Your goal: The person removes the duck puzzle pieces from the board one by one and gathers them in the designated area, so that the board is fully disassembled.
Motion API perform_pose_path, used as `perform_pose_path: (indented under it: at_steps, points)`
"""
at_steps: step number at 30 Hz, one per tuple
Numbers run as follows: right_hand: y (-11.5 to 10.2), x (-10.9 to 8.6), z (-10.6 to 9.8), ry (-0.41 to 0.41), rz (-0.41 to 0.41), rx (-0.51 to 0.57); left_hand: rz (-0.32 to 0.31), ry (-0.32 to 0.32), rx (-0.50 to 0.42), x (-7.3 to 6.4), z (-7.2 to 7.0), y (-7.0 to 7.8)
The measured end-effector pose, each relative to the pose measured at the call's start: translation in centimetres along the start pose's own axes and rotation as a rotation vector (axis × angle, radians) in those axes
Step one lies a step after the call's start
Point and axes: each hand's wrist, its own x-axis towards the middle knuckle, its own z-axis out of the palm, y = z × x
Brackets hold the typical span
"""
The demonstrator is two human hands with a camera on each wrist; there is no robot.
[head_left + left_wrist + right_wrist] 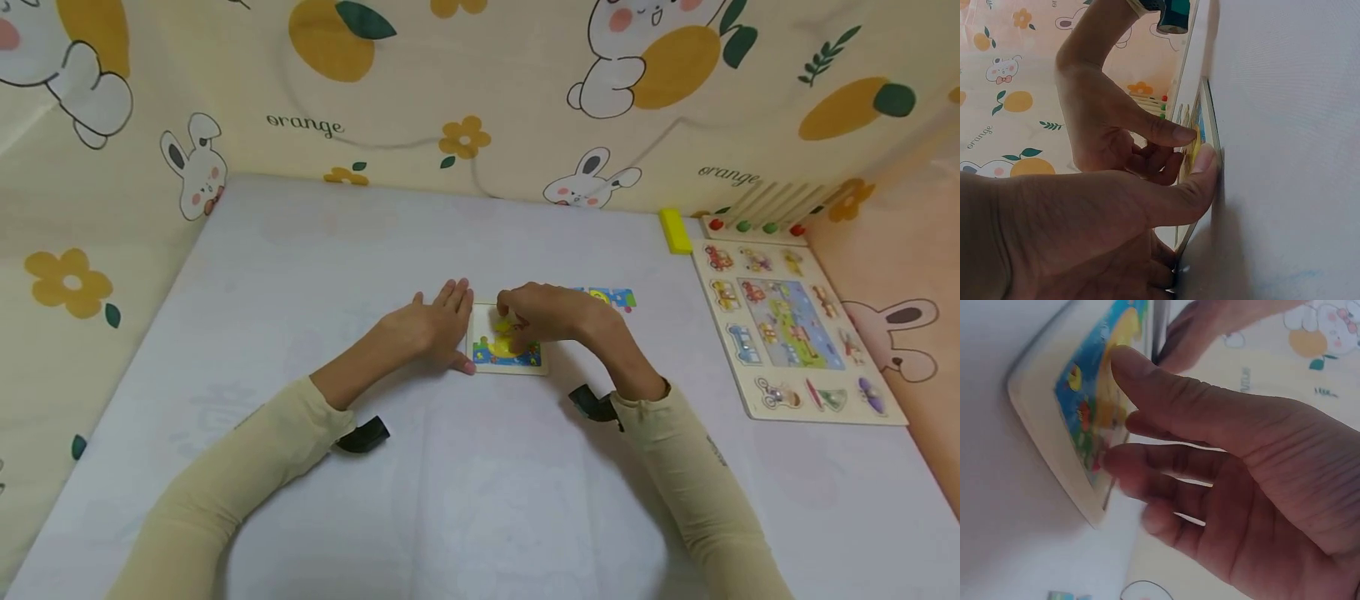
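Note:
A small wooden jigsaw board (510, 370) with a pale frame lies on the table. Its lower part shows a blue and yellow picture; its upper part is bare. My left hand (431, 329) rests along the board's left edge, fingers straight and thumb at the near corner, also seen in the left wrist view. Over the board, my right hand (547, 312) bends its fingers and pinches a yellow puzzle piece (1196, 145) at the picture. In the right wrist view its thumb (1132, 362) touches the yellow part; the fingers partly hide the piece.
Loose blue and yellow puzzle pieces (621, 298) lie just beyond the right hand. At right stands a larger wooden picture board (738, 392), with a yellow block (675, 232) and a rack with coloured beads (757, 229) behind it. A printed cloth (390, 150) hangs at the back.

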Motion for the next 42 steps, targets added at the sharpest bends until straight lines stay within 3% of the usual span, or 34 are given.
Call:
perform_pose_path:
  at_steps: [7, 16, 29, 34, 42]
  points:
    - [-0.1, 0.5, 0.6, 0.014, -0.010, -0.011, 0.006, 0.002, -0.007, -0.3, 0.1, 0.1]
    - [-0.6, 0.2, 0.6, 0.097, -0.044, -0.041, 0.003, 0.009, -0.005, -0.7, 0.0, 0.0]
    - [-0.3, -0.3, -0.3, 0.117, -0.146, -0.111, -0.006, 0.008, -0.007, -0.4, -0.2, 0.1]
    - [0.8, -1.9, -1.4, 0.121, -0.093, -0.059, -0.002, 0.011, -0.020, -0.3, 0.0, 0.2]
    - [4.9, -5.9, -3.5, 0.123, 0.074, 0.000, 0.002, 0.012, -0.023, -0.3, 0.2, 0.4]
